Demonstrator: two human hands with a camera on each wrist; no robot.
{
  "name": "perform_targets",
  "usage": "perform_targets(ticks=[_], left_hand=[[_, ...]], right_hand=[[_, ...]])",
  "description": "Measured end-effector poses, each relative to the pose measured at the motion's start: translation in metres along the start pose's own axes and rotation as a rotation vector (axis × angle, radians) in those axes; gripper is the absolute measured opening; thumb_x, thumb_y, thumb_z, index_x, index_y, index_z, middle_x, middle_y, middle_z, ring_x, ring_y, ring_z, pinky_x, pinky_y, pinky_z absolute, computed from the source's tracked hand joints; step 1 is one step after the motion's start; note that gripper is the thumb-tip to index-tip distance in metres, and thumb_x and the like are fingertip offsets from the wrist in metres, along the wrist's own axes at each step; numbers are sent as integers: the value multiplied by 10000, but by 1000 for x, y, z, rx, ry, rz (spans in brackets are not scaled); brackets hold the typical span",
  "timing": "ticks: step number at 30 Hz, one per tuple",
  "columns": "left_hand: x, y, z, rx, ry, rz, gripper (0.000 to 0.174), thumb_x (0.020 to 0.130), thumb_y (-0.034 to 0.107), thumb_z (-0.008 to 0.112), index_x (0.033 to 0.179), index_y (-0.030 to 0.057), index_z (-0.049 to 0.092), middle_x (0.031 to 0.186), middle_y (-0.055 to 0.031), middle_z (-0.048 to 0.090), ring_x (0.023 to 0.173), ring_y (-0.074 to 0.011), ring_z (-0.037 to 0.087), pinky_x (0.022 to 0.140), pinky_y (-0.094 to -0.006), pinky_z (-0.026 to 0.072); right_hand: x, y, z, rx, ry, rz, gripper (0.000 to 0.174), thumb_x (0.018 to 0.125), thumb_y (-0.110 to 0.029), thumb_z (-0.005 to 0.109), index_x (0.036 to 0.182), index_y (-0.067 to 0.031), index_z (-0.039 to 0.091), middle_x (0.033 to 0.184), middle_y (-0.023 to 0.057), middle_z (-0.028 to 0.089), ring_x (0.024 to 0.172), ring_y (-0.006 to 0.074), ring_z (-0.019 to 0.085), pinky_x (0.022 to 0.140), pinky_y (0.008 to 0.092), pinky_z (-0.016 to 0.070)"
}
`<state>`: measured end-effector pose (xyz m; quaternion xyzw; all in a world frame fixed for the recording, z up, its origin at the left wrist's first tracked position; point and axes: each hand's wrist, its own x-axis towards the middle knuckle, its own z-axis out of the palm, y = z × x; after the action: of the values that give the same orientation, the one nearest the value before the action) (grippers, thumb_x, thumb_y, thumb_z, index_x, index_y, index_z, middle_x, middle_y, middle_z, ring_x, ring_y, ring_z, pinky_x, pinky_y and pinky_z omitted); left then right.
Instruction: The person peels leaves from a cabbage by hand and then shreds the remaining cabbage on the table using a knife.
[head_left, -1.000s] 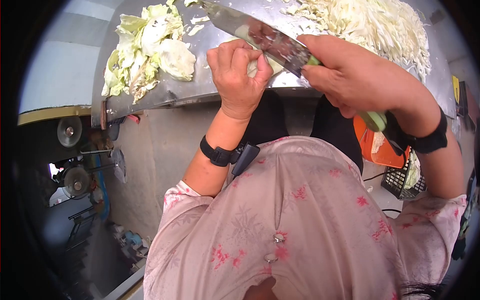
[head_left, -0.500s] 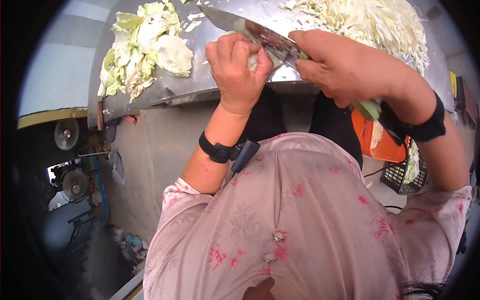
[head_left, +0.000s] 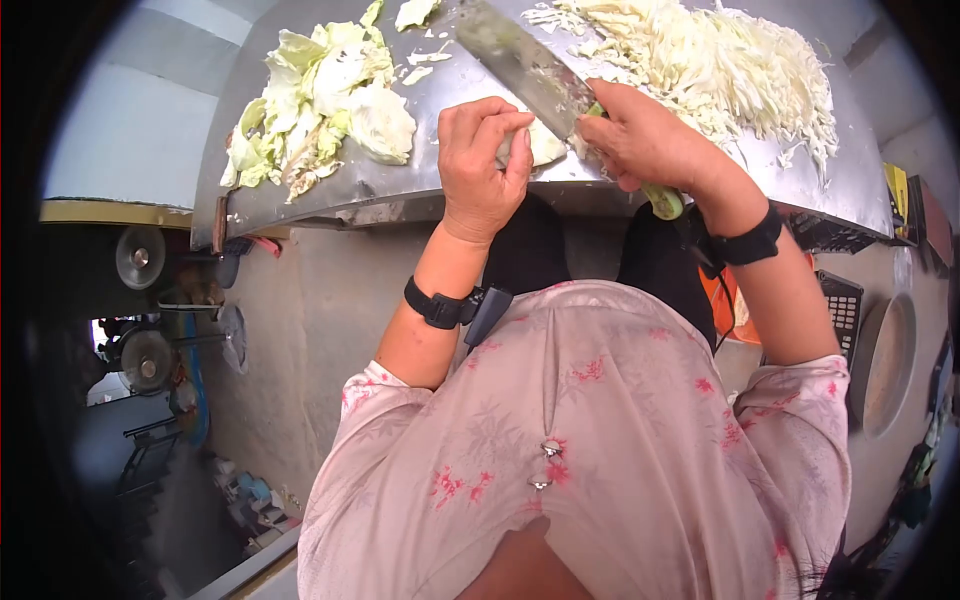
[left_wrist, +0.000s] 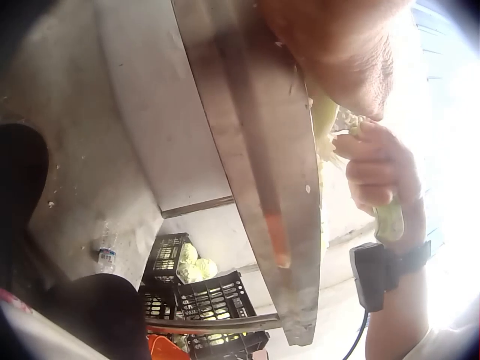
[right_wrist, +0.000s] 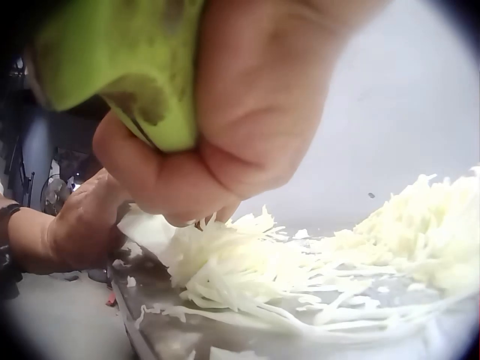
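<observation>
My left hand (head_left: 484, 168) has its fingers curled over a pale piece of cabbage (head_left: 546, 150) at the table's near edge. In my right hand (head_left: 648, 135) I grip a knife by its green handle (head_left: 662, 203). Its broad blade (head_left: 528, 72) slants up and left across the metal table, just right of the cabbage piece and close to the left fingertips. Seen from the right wrist, fine shreds of cabbage (right_wrist: 232, 262) lie heaped beneath the gripping fist, against the cut piece. The left wrist view shows the right hand (left_wrist: 382, 169) around the handle.
A large heap of shredded cabbage (head_left: 740, 70) covers the right of the metal table (head_left: 400, 185). Loose outer leaves (head_left: 320, 95) lie on the left, with scraps between. Beneath the table stand black crates (left_wrist: 214, 300) with cabbages, and an orange container (left_wrist: 165, 347).
My right hand and the knife have moved left and lower, toward the tabletop, and the blade stands more clear of the left fingers. The left hand stays on the cabbage piece. The view has shifted slightly.
</observation>
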<state>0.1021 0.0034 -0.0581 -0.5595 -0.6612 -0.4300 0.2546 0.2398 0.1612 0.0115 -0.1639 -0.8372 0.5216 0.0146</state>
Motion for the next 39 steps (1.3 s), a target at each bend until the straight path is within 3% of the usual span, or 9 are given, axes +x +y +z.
perform_targets(ticks=[3,10,13,16,22,26,32,36,39], left_hand=[[0,2,-2,-11,28,-2,163,791,25,713,942,72,674,1013,-94,639,947,-277,563,846,-384,446],[-5,-6,5,34,48,52,196,714,3,708,859,91,610,995,-84,616,937,-288,553,828,-397,456],[-7,-6,8,49,74,59,202,700,-4,687,857,92,603,992,-83,613,941,-295,548,830,-401,454],[-7,-4,8,59,72,52,168,738,1,686,870,75,613,994,-97,631,941,-274,546,847,-387,444],[-9,-5,9,65,65,66,170,733,2,677,871,76,611,991,-98,630,946,-275,538,850,-386,448],[-8,-6,9,60,48,47,159,740,11,686,867,75,613,995,-99,632,943,-276,542,853,-388,450],[-7,-7,8,64,47,49,146,757,25,700,867,76,617,1000,-99,634,942,-273,547,853,-388,452],[-7,-4,8,67,53,31,138,764,33,709,864,77,624,996,-95,620,939,-264,541,846,-383,455],[-9,-4,9,64,61,22,129,763,34,715,852,78,632,995,-93,609,937,-259,537,840,-377,457]], right_hand=[[-10,10,12,144,110,3,257,954,-189,502,996,63,474,680,200,607,495,261,625,490,388,510],[-15,23,29,-59,274,-254,230,933,-109,552,1034,80,471,772,333,627,771,509,631,680,501,504],[-22,17,25,-21,254,-231,216,927,-104,565,1003,79,479,782,344,624,784,505,635,690,508,503],[-21,31,28,44,183,-261,195,993,-153,518,1117,-2,514,611,48,519,544,127,581,468,311,448],[-2,9,-17,44,-214,-2,185,977,-201,497,999,-17,511,703,52,531,515,129,566,450,302,486],[13,-5,-39,-167,-312,3,217,967,-207,495,984,8,516,716,81,565,504,169,585,457,308,492],[-2,7,-25,-232,-111,-110,214,997,-182,495,1007,32,499,698,130,574,492,190,590,461,341,500],[-23,19,-2,-226,186,-427,237,933,-136,552,973,96,520,780,322,631,753,493,642,690,504,523],[-40,9,6,-168,145,-354,200,969,-103,546,1080,51,484,726,243,601,680,431,597,639,440,480]])
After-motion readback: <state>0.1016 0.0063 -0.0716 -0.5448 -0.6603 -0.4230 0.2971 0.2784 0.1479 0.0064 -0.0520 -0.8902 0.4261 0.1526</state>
